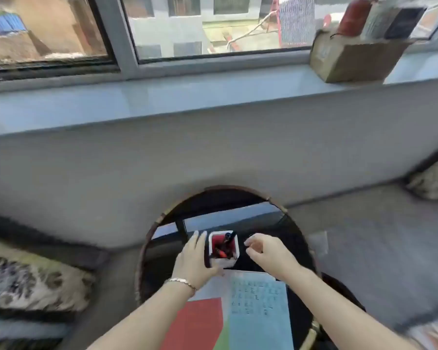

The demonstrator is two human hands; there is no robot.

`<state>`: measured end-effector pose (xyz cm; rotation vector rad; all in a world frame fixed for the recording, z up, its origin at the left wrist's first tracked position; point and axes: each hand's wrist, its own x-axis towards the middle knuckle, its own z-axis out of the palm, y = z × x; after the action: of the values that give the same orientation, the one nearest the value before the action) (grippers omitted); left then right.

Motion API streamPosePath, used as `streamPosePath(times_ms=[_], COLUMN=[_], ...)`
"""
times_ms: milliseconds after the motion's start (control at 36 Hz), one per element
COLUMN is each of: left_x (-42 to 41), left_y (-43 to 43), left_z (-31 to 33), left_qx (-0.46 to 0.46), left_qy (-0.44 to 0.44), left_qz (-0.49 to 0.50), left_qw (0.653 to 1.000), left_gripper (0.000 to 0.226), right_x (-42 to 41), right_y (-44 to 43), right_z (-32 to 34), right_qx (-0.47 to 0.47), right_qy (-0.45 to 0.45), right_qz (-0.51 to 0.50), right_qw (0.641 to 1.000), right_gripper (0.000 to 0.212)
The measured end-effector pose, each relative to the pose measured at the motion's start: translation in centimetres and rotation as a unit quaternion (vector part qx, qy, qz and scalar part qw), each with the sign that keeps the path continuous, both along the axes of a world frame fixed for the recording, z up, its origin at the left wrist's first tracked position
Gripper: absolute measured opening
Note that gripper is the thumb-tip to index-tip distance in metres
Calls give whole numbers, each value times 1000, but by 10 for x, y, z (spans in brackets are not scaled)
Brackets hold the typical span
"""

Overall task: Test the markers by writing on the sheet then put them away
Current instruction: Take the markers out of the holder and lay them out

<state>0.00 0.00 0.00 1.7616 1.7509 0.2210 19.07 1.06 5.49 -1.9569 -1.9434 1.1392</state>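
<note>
White plastic formed the square holder (225,263) on the round dark table (300,251), and the scene read from its 9 o'clock side: the left hand (194,257), a bracelet (180,281) on its wrist, lay against the holder's left wall, fingers flat along that wall and the thumb hooked round the near corner, clamped on it to steady it. Inside the red-lined well stood the markers (225,245), dark barrels leaning toward 1 o'clock, one with a red end. At the holder's 6 o'clock a red paper (200,322) lay beside the pale blue sheet (259,298), which carried rows of small marks. At the holder's 3 o'clock, just beside it but not touching, the right hand (266,251) hovered with fingers loosely curled and apart, and nothing showed in them, though blur hid detail. By my reading, the testing looked done and the putting-away step was in hand. No loose marker showed on the table, so the next move probably called for only letting go of the holder without tipping it.
</note>
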Motion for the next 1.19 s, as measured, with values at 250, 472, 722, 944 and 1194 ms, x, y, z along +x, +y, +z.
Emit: streamPosePath(times_ms=[250, 472, 722, 944, 1194], left_x=[5, 3, 5, 21, 50], left_y=[26, 34, 31, -24, -97], left_z=[-78, -116, -120, -87, -82], left_qx=[79, 129, 168, 368, 309], left_qy=[-40, -140, -148, -129, -221], left_qz=[-59, -48, -45, -67, -120], left_qw=[994, 981, 973, 919, 917], left_gripper=[115, 98, 99, 87, 11], right_x=[-3, 7, 11, 14, 4], right_y=[13, 28, 11, -50, -121], right_z=[-112, -149, -130, -116, -111], right_qx=[148, 307, 423, 474, 281], right_qy=[-62, 3, 126, 283, 505], right_qz=[132, 152, 92, -38, -205], right_qw=[978, 940, 892, 833, 790], right_gripper=[46, 17, 10, 8, 17])
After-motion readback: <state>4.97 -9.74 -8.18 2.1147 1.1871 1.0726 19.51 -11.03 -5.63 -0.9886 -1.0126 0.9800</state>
